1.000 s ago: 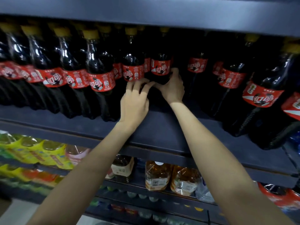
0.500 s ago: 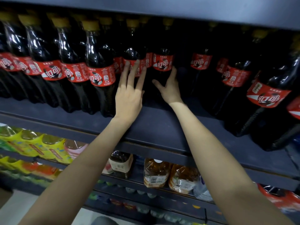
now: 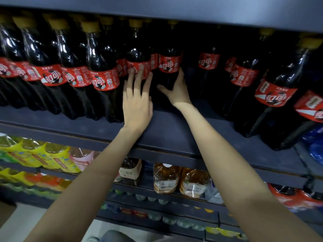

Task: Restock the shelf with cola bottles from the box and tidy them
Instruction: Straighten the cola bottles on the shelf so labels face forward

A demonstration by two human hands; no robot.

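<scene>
Forearms come up from the bottom of the view, bare, reaching toward a dark shelf (image 3: 166, 135) at about chest height. Below them a pale floor (image 3: 21, 222) shows at the lower left, and lower shelves hold yellow-wrapped drink packs (image 3: 40, 156), a pink-labelled bottle (image 3: 82, 158) and amber bottles (image 3: 166, 179) with white labels. At the far lower right sit red-wrapped packs (image 3: 297, 198).

Further in, the left hand (image 3: 137, 105) lies flat with its wrist over the bare front of the shelf, its fingers (image 3: 139, 75) spread apart and straight, tips resting on the red label of a cola bottle (image 3: 137, 55) set back in the row. They press against it; they do not wrap it. The right hand (image 3: 175, 91) is just beside, thumb splayed out to the left and the other fingers cupped loosely round the lower right side of a second cola bottle (image 3: 170, 60), so it is open rather than clamped. These two bottles stand upright, side by side, deeper on the shelf than their neighbours.

To the left, a front row of cola bottles (image 3: 103, 67) with yellow caps runs to the frame edge, labels facing out. To the right, more bottles (image 3: 276, 84) stand closer to the shelf edge, with a dark gap between them and the second bottle. Blue packaging (image 3: 316, 145) shows at the far right. Overhead, the underside of the next shelf (image 3: 174, 13) closes off the view.
</scene>
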